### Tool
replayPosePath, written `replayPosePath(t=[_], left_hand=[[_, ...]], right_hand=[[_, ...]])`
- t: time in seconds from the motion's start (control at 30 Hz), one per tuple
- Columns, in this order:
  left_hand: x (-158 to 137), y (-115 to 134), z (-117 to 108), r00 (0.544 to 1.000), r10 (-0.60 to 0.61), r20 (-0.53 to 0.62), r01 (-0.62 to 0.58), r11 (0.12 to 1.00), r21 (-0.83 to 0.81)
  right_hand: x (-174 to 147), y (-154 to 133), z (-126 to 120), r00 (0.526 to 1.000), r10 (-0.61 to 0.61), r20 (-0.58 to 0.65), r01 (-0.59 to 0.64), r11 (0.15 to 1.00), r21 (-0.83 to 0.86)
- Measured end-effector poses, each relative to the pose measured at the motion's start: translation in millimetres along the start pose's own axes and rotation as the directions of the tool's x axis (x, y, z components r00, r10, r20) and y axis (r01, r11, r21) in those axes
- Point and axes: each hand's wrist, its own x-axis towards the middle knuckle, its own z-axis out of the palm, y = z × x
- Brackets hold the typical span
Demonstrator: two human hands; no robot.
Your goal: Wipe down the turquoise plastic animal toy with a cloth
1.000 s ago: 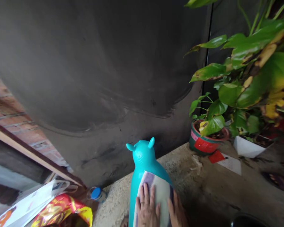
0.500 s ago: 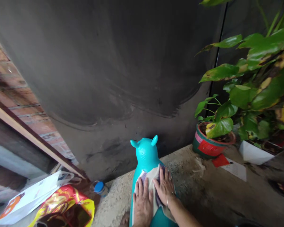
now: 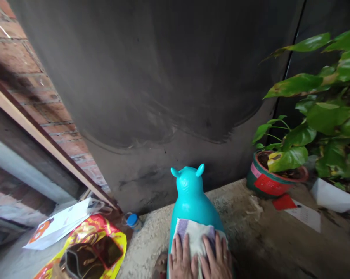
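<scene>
A turquoise inflatable animal toy (image 3: 190, 203) with two small ears stands at the bottom middle, its head toward the dark wall. Across its back lies a white cloth (image 3: 196, 228) with purple stripes. My left hand (image 3: 183, 257) lies flat on the cloth's left part, fingers stretched out. Beside it my right hand (image 3: 217, 257) rests flat on the right part, fingers spread and a ring on one of them. Both hands press on the cloth from above without gripping it. The lower end of the toy is out of view.
A dark panel wall (image 3: 163, 77) rises close in front. On the right stand a potted plant in a green pot (image 3: 268, 186) and a white planter (image 3: 335, 195). At left are a red-and-yellow bag (image 3: 119, 248), a white paper bag (image 3: 61, 224) and a blue-lidded jar (image 3: 132, 221).
Both hands and the cloth have slid down the toy's back toward me, baring its neck and shoulders. The cloth lies flatter. The camera view has shifted slightly left.
</scene>
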Motion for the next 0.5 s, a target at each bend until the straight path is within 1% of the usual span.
replayPosePath(t=[0.07, 0.13, 0.2, 0.23, 0.27, 0.33, 0.4, 0.43, 0.5], left_hand=[[19.2, 3.6, -10.6, 0.998, -0.062, 0.016, 0.063, 0.997, -0.048], [39.8, 8.5, -26.1, 0.993, -0.101, 0.068, 0.107, 0.990, -0.094], [55.0, 11.9, -40.7, 0.983, -0.110, 0.144, 0.129, 0.983, -0.132], [58.6, 12.8, -45.7, 0.979, -0.106, 0.174, 0.132, 0.980, -0.146], [58.8, 13.1, -48.3, 0.976, -0.109, 0.188, 0.138, 0.978, -0.153], [49.5, 12.1, -45.3, 0.974, -0.136, 0.183, 0.163, 0.976, -0.146], [30.4, 9.6, -33.5, 0.977, -0.157, 0.146, 0.175, 0.977, -0.118], [19.2, 8.2, -26.3, 0.981, -0.155, 0.113, 0.167, 0.981, -0.100], [-1.3, 6.2, -13.4, 0.990, -0.133, 0.034, 0.135, 0.989, -0.065]], right_hand=[[43.3, -15.5, -23.5, 0.996, 0.002, 0.091, -0.006, 0.999, 0.040], [83.6, -31.1, -43.9, 0.990, 0.009, 0.139, -0.016, 0.999, 0.049], [108.3, -41.9, -56.5, 0.989, 0.002, 0.147, -0.009, 0.999, 0.047], [112.3, -44.2, -59.1, 0.990, -0.005, 0.143, -0.002, 0.999, 0.047], [110.3, -44.3, -58.9, 0.990, -0.005, 0.139, -0.002, 0.999, 0.045], [89.4, -38.3, -49.7, 0.991, -0.001, 0.133, -0.003, 0.999, 0.035], [52.5, -26.0, -29.9, 0.995, -0.024, 0.098, 0.023, 1.000, 0.012], [32.0, -18.5, -17.9, 0.996, -0.055, 0.066, 0.055, 0.998, -0.004], [-3.4, -3.5, 4.3, 0.997, -0.057, -0.048, 0.054, 0.997, -0.055]])
